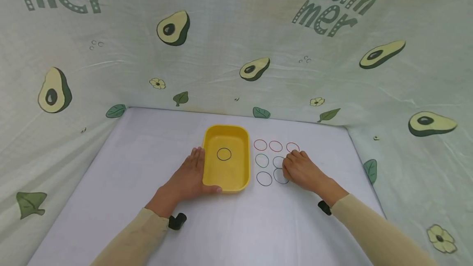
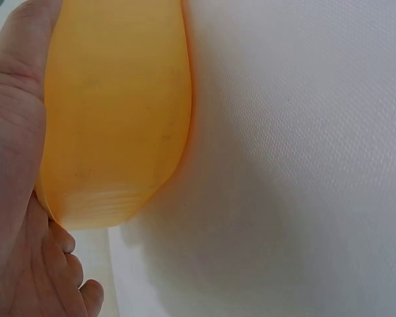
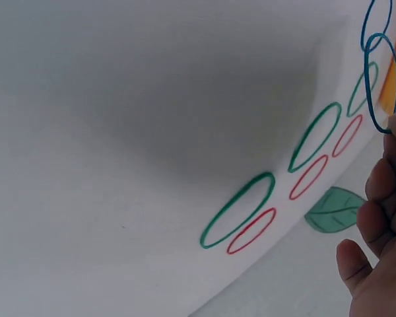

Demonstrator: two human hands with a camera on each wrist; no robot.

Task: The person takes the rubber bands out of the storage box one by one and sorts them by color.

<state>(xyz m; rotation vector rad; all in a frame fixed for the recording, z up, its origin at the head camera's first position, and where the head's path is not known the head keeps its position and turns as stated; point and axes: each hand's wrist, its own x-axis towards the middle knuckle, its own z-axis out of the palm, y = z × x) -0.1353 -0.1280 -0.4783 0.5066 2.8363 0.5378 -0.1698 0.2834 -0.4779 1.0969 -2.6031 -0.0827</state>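
Note:
A yellow tray [image 1: 245, 177] stands on the white table with one dark blue ring [image 1: 217, 154] lying in it. Along the tray's left wall lies my left hand [image 1: 189, 176], fingers straight, thumb resting at the near rim. To the right of the tray, my right hand [image 1: 301, 170] pinches a thin blue ring [image 3: 367, 79] between thumb and fingertips. The pinch point itself is partly cut off in the right wrist view. Another blue ring [image 1: 257, 178] lies beside the tray. Green rings [image 1: 256, 160] form the row behind it, partly hidden by the right hand, and red rings [image 1: 254, 145] lie farther back.
White cloth covers the table [image 1: 236, 229]. Behind and at both sides hangs a pale curtain [image 1: 221, 19] printed with avocados and leaves. Dark wrist-worn devices [image 1: 177, 221] sit below both wrists.

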